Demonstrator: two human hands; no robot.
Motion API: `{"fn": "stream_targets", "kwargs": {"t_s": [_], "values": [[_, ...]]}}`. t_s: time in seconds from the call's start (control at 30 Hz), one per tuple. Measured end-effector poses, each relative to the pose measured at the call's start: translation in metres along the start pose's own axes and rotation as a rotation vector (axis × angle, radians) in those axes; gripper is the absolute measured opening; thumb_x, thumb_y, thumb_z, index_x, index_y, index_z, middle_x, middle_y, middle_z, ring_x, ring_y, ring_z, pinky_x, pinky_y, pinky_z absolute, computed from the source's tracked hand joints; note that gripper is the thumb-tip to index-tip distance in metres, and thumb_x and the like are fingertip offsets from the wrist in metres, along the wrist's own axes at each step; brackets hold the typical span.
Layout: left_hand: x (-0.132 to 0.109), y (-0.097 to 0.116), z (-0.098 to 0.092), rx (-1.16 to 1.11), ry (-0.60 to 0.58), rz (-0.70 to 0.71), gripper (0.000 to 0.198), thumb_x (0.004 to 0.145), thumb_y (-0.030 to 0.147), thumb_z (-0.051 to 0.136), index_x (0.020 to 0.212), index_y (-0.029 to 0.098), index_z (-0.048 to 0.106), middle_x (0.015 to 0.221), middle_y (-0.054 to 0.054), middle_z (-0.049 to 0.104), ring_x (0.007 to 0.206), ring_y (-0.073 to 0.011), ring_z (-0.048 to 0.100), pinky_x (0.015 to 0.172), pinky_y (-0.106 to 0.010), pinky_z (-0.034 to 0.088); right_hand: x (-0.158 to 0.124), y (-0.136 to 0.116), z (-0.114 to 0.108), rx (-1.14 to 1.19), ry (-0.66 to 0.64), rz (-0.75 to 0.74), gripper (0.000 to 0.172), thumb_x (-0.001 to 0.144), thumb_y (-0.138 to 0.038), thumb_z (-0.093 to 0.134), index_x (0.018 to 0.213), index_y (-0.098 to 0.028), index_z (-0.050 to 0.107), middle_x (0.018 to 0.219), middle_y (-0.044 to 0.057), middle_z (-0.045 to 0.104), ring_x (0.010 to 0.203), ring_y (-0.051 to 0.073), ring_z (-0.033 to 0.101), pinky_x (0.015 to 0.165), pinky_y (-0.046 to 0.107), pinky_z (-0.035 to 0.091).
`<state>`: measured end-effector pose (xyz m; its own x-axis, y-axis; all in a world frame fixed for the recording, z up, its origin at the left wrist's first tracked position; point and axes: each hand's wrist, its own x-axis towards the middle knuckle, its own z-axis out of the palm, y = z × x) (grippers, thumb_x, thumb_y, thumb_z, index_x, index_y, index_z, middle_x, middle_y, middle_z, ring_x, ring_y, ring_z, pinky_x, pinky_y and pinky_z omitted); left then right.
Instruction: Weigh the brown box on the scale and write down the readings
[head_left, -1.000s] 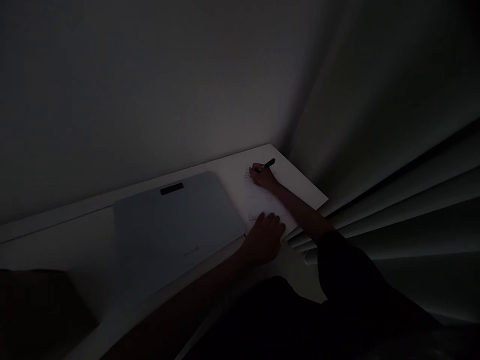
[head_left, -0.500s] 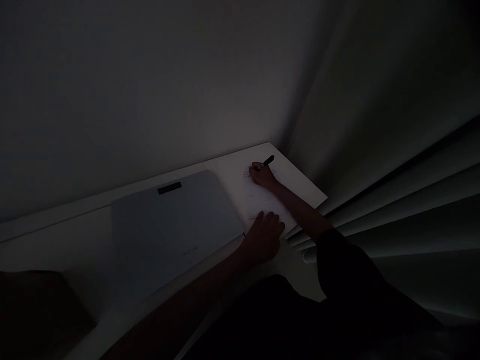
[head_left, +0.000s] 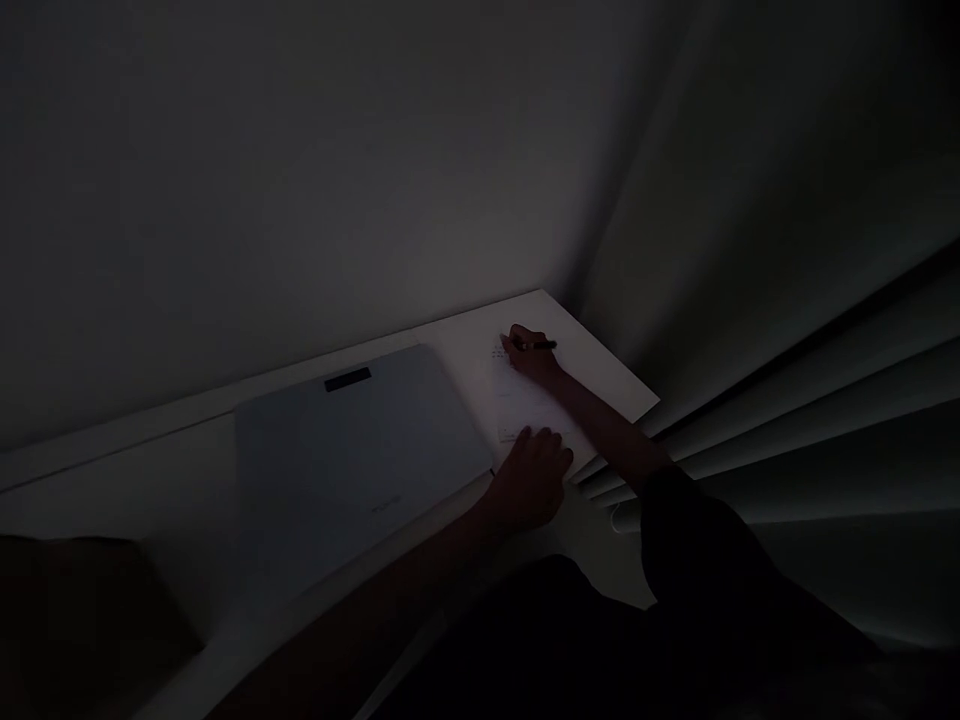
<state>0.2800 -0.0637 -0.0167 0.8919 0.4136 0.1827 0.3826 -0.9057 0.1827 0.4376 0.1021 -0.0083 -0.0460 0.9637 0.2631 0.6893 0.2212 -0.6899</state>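
The scene is very dark. My right hand (head_left: 531, 357) is closed round a black pen (head_left: 541, 345) at the far end of a white sheet of paper (head_left: 525, 400) with faint writing on it. The pen lies nearly level, its tip at the paper. My left hand (head_left: 531, 475) rests on the near edge of the same sheet with its fingers curled down flat on it. Both hands sit at the right corner of a white desk (head_left: 172, 470).
A closed pale blue laptop (head_left: 352, 450) lies on the desk to the left of the paper. A wall runs behind the desk. Curtain folds (head_left: 787, 400) hang on the right. A dark shape (head_left: 82, 620) fills the lower left corner.
The pen in my right hand has tipped from pointing up and to the right down to nearly level. My left hand has stayed on the paper's near edge.
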Motion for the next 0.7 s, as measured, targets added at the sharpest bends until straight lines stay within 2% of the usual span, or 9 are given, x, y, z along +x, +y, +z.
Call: {"fn": "stream_targets", "kwargs": {"t_s": [0.07, 0.17, 0.27, 0.4, 0.7], "values": [[0.001, 0.0, 0.0, -0.001, -0.006, -0.001, 0.042, 0.096, 0.025, 0.041, 0.135, 0.013, 0.053, 0.142, -0.016, 0.054, 0.134, -0.0348, 0.047, 0.117, -0.058, 0.038, -0.001, -0.003, -0.008, -0.083, -0.018, -0.089, 0.029, 0.095, -0.047, 0.052, 0.084, -0.021, 0.051, 0.076, 0.0, 0.063, 0.073, 0.014, 0.059, 0.074, 0.025, 0.044], [0.002, 0.0, 0.0, 0.006, 0.005, 0.004, 0.043, 0.097, 0.026, 0.04, 0.136, 0.012, 0.052, 0.143, -0.017, 0.053, 0.135, -0.035, 0.046, 0.117, -0.058, 0.038, 0.001, 0.0, -0.016, -0.265, -0.095, -0.192, 0.017, 0.097, -0.032, 0.053, 0.101, -0.019, 0.062, 0.1, 0.007, 0.07, 0.093, 0.019, 0.061, 0.085, 0.029, 0.043], [0.001, 0.0, 0.001, 0.004, 0.012, 0.002, 0.044, 0.098, 0.027, 0.039, 0.137, 0.013, 0.051, 0.143, -0.017, 0.052, 0.134, -0.0341, 0.046, 0.118, -0.057, 0.037, 0.001, 0.006, -0.017, -0.538, -0.199, -0.272, 0.032, 0.101, -0.017, 0.04, 0.123, -0.018, 0.062, 0.118, 0.013, 0.068, 0.109, 0.022, 0.06, 0.088, 0.031, 0.044], [0.0, 0.001, 0.001, 0.005, 0.001, -0.005, 0.043, 0.097, 0.026, 0.039, 0.135, 0.013, 0.053, 0.143, -0.016, 0.052, 0.135, -0.0332, 0.046, 0.118, -0.055, 0.036, -0.002, 0.006, -0.014, -0.724, -0.298, -0.315, 0.038, 0.101, -0.013, 0.039, 0.131, -0.016, 0.062, 0.118, 0.014, 0.068, 0.11, 0.024, 0.059, 0.083, 0.031, 0.045], [-0.004, 0.001, 0.006, 0.117, 0.006, 0.018, 0.049, 0.1, 0.034, 0.033, 0.14, 0.011, 0.049, 0.148, -0.018, 0.049, 0.139, -0.0339, 0.043, 0.118, -0.053, 0.035, -0.007, 0.007, -0.009, -0.841, -0.319, -0.417, 0.042, 0.101, -0.014, 0.043, 0.138, -0.017, 0.061, 0.128, 0.015, 0.063, 0.115, 0.025, 0.053, 0.088, 0.032, 0.044]]}}
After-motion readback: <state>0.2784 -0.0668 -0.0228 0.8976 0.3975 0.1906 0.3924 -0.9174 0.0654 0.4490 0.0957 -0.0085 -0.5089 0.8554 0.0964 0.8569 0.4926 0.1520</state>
